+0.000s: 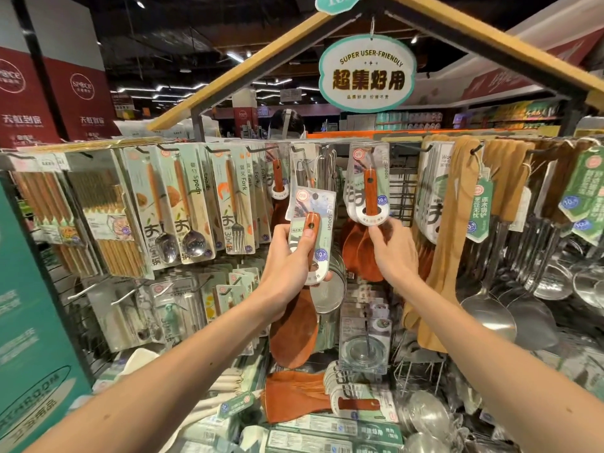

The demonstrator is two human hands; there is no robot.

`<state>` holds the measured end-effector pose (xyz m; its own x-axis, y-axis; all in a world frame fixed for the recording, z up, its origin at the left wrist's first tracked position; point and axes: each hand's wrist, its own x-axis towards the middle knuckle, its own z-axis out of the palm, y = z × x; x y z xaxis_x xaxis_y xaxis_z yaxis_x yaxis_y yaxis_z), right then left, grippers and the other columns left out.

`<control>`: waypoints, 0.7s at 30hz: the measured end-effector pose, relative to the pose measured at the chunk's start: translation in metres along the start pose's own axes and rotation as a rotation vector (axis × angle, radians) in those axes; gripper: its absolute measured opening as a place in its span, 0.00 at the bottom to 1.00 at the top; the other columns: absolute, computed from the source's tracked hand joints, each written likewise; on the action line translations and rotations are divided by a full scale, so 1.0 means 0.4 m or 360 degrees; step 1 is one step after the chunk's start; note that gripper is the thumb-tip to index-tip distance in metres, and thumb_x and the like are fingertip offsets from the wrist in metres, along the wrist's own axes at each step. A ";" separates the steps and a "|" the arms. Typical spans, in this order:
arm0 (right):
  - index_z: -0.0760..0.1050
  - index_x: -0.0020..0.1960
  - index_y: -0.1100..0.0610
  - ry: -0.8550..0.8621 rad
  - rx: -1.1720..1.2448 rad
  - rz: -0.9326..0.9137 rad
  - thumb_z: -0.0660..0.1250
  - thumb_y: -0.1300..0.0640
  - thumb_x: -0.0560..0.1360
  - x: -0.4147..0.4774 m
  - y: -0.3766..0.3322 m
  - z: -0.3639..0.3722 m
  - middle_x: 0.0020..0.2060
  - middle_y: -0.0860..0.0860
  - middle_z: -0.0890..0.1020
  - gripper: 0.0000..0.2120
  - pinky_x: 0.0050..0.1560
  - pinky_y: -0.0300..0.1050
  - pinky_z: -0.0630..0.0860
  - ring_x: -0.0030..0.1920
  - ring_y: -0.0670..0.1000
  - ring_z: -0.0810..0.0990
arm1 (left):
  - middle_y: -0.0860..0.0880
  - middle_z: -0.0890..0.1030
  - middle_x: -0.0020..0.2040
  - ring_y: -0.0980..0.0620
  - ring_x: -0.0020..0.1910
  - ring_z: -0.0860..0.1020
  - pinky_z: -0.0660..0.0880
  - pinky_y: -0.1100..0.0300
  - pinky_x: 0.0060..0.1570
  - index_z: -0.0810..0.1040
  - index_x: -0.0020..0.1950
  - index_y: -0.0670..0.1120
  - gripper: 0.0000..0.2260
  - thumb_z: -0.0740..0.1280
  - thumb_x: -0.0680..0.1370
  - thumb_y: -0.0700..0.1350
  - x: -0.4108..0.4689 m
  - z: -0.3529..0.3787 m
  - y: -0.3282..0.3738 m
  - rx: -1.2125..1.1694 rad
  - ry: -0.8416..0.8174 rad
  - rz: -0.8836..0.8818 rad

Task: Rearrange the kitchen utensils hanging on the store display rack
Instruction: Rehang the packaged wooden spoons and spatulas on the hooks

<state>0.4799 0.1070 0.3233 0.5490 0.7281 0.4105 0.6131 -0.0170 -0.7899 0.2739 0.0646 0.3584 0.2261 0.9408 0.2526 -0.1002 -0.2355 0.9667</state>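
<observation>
One carded wooden rice spoon [310, 224]: off its hook, gripped round the handle by the left hand [287, 256], held before the display rack [404, 191]. Batch of hanging rice spoons [369, 188]: top-row hook, just beside; right hand [390, 253] at the card's lower edge, apparently pinching it.

Both my bare forearms reach up and forward, side by side. My left hand [287, 256] grips the handle of a carded red-brown wooden rice spoon [310, 223], thumb pressed along its front and fingers curled behind. My right hand [394, 253] is raised, back towards me, thumb and fingertips pinching the bottom edge of a hanging carded brown wooden spoon [370, 194].
</observation>
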 end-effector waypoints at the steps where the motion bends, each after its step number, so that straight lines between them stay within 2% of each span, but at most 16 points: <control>1: 0.67 0.71 0.55 0.0117 0.0023 0.0002 0.62 0.44 0.79 -0.032 0.007 -0.004 0.66 0.55 0.73 0.24 0.64 0.56 0.70 0.66 0.57 0.71 | 0.42 0.81 0.52 0.47 0.37 0.84 0.78 0.59 0.29 0.67 0.58 0.45 0.08 0.59 0.84 0.48 0.003 -0.004 -0.004 0.0005 0.0022 0.0004; 3: 0.65 0.68 0.56 0.0271 0.0109 -0.0019 0.66 0.48 0.78 -0.103 0.013 -0.013 0.65 0.55 0.71 0.23 0.64 0.54 0.68 0.65 0.56 0.70 | 0.44 0.80 0.54 0.51 0.42 0.82 0.78 0.61 0.35 0.69 0.57 0.47 0.07 0.60 0.84 0.50 0.014 -0.012 -0.017 0.0157 0.0091 0.0039; 5: 0.65 0.64 0.52 0.0223 0.0272 -0.0061 0.66 0.50 0.79 -0.161 0.017 -0.017 0.58 0.52 0.73 0.17 0.61 0.52 0.71 0.58 0.53 0.73 | 0.45 0.80 0.54 0.52 0.47 0.82 0.79 0.60 0.41 0.70 0.56 0.48 0.06 0.61 0.84 0.51 0.025 -0.013 -0.030 0.0217 0.0129 0.0038; 8: 0.61 0.64 0.44 -0.0137 0.0544 -0.0128 0.66 0.47 0.79 -0.222 -0.017 -0.025 0.49 0.48 0.77 0.18 0.52 0.50 0.78 0.47 0.48 0.80 | 0.46 0.82 0.52 0.50 0.48 0.83 0.79 0.57 0.42 0.72 0.55 0.48 0.06 0.62 0.83 0.50 0.035 0.008 -0.037 0.0184 0.0157 0.0010; 10: 0.60 0.66 0.40 -0.0363 0.0693 -0.0178 0.67 0.45 0.78 -0.244 -0.046 -0.026 0.48 0.49 0.80 0.22 0.49 0.52 0.82 0.44 0.49 0.83 | 0.46 0.82 0.49 0.49 0.46 0.82 0.80 0.53 0.45 0.74 0.53 0.48 0.05 0.63 0.82 0.50 0.038 0.035 -0.037 0.0228 0.0168 0.0028; 12: 0.61 0.69 0.39 -0.0481 0.0823 -0.0201 0.68 0.49 0.78 -0.251 -0.073 -0.026 0.53 0.50 0.81 0.24 0.48 0.52 0.83 0.45 0.49 0.85 | 0.46 0.83 0.49 0.46 0.48 0.83 0.80 0.43 0.52 0.75 0.52 0.48 0.06 0.66 0.79 0.50 0.040 0.064 -0.027 0.0234 0.0140 0.0044; 14: 0.64 0.69 0.40 -0.0463 0.0892 -0.0213 0.69 0.54 0.78 -0.247 -0.095 -0.034 0.61 0.50 0.78 0.24 0.49 0.44 0.83 0.48 0.45 0.85 | 0.46 0.83 0.50 0.48 0.47 0.83 0.80 0.44 0.53 0.74 0.55 0.50 0.10 0.68 0.77 0.50 0.045 0.085 -0.005 0.0213 0.0126 0.0071; 16: 0.67 0.68 0.43 -0.0363 0.0909 -0.0230 0.69 0.57 0.78 -0.230 -0.105 -0.052 0.64 0.45 0.75 0.23 0.48 0.33 0.79 0.50 0.34 0.82 | 0.48 0.82 0.52 0.50 0.47 0.83 0.80 0.47 0.53 0.69 0.61 0.53 0.15 0.69 0.77 0.47 0.054 0.097 0.020 0.0195 0.0090 0.0158; 18: 0.68 0.69 0.47 -0.0300 0.0869 -0.0280 0.70 0.59 0.77 -0.213 -0.109 -0.073 0.63 0.40 0.72 0.23 0.47 0.24 0.73 0.51 0.24 0.74 | 0.53 0.79 0.54 0.52 0.48 0.82 0.80 0.47 0.53 0.64 0.66 0.61 0.23 0.69 0.78 0.44 0.059 0.105 0.045 0.0319 0.0000 0.0342; 19: 0.69 0.69 0.47 -0.0274 0.0853 -0.0307 0.70 0.59 0.77 -0.206 -0.110 -0.082 0.62 0.38 0.71 0.23 0.49 0.23 0.73 0.53 0.24 0.72 | 0.56 0.78 0.55 0.51 0.50 0.82 0.80 0.46 0.54 0.63 0.67 0.64 0.25 0.69 0.78 0.44 0.059 0.111 0.056 0.0410 -0.0048 0.0453; 21: 0.69 0.69 0.47 -0.0218 0.0824 -0.0350 0.71 0.60 0.77 -0.188 -0.115 -0.098 0.62 0.36 0.71 0.24 0.57 0.30 0.75 0.59 0.29 0.69 | 0.58 0.77 0.61 0.52 0.57 0.80 0.77 0.46 0.60 0.65 0.70 0.63 0.24 0.68 0.78 0.44 0.071 0.122 0.074 0.0620 -0.0084 0.0649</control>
<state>0.4328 0.0263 0.3467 0.3405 0.7590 0.5549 0.3280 0.4572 -0.8267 0.3246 0.0724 0.3960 0.2933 0.7436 0.6008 0.1731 -0.6594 0.7316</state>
